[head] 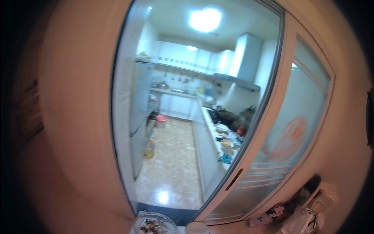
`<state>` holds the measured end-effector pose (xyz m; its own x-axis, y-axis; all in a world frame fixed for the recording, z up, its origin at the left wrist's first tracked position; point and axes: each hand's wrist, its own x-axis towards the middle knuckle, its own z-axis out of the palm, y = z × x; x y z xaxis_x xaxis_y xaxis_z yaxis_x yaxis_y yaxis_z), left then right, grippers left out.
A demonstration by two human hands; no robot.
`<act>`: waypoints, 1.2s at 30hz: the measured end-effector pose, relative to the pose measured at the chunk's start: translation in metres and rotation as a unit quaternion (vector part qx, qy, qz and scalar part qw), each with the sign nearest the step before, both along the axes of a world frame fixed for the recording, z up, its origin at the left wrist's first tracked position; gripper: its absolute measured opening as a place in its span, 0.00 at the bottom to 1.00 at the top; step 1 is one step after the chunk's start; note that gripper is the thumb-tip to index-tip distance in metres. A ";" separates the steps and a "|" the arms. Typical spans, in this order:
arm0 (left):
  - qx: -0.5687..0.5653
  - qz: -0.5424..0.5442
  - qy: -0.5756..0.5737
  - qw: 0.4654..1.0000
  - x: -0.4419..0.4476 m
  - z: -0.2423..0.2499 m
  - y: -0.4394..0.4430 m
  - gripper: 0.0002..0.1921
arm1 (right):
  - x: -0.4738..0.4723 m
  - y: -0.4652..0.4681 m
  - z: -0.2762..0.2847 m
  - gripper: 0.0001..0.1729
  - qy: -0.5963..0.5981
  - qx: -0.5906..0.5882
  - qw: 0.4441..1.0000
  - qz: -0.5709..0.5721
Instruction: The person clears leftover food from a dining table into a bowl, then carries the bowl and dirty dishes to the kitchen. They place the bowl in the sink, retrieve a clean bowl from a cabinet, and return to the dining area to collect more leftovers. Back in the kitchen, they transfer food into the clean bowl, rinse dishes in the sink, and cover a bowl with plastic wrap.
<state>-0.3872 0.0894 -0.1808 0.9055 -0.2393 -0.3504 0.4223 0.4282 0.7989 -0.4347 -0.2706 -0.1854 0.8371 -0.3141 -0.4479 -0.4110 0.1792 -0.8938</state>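
Neither of my hands is in view. Before me is a kitchen seen through a doorway, with a sliding glass door (286, 128) on its right side. At the bottom edge of the picture, a plate with a patterned rim (172, 223) bears brown and pale food pieces (150, 227). Just right of it is the top of a round, pale bowl or cup (197, 228), cut off by the picture's edge. What supports or holds these two is hidden.
A dark threshold (166, 211) crosses the doorway. Inside, a refrigerator (141, 96), an oil bottle (150, 149) and a pink bucket (161, 121) line the left. A counter (216, 143) with dishes and a blue cloth (225, 158) runs along the right. Bags (301, 222) lie outside, lower right.
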 end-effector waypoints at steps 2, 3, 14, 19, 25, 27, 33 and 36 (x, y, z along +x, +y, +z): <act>-0.013 -0.001 -0.007 1.000 0.072 -0.003 -0.034 0.15 | 0.069 -0.022 0.001 0.21 -0.013 -0.004 1.000 -0.012; -0.021 -0.006 -0.017 1.000 0.114 -0.005 -0.053 0.14 | 0.107 -0.032 -0.001 0.21 -0.020 -0.006 1.000 -0.021; -0.019 -0.039 -0.111 0.993 0.428 0.012 -0.171 0.17 | 0.414 -0.162 -0.019 0.23 -0.030 0.065 0.997 -0.020; -0.176 -0.065 -0.032 0.982 0.618 0.028 -0.264 0.26 | 0.584 -0.232 -0.012 0.25 -0.038 0.082 0.994 -0.058; -0.143 -0.092 0.017 0.985 0.805 0.033 -0.352 0.22 | 0.763 -0.300 0.005 0.27 -0.073 0.026 0.988 -0.132; -0.110 -0.114 0.016 0.987 0.848 0.047 -0.374 0.21 | 0.805 -0.335 0.020 0.27 -0.102 0.018 0.981 -0.162; -0.138 -0.171 0.016 0.975 1.000 0.063 -0.451 0.20 | 0.952 -0.446 0.025 0.25 -0.167 0.015 0.939 -0.301; -0.089 -0.137 -0.028 0.986 1.055 0.058 -0.506 0.21 | 1.010 -0.519 0.009 0.26 -0.141 0.032 0.919 -0.367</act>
<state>0.6674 -0.4163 -0.1226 0.8154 -0.5306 -0.2316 0.4985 0.4399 0.7470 0.5753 -0.7898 -0.1767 0.4965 -0.8207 -0.2828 0.0886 0.3720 -0.9240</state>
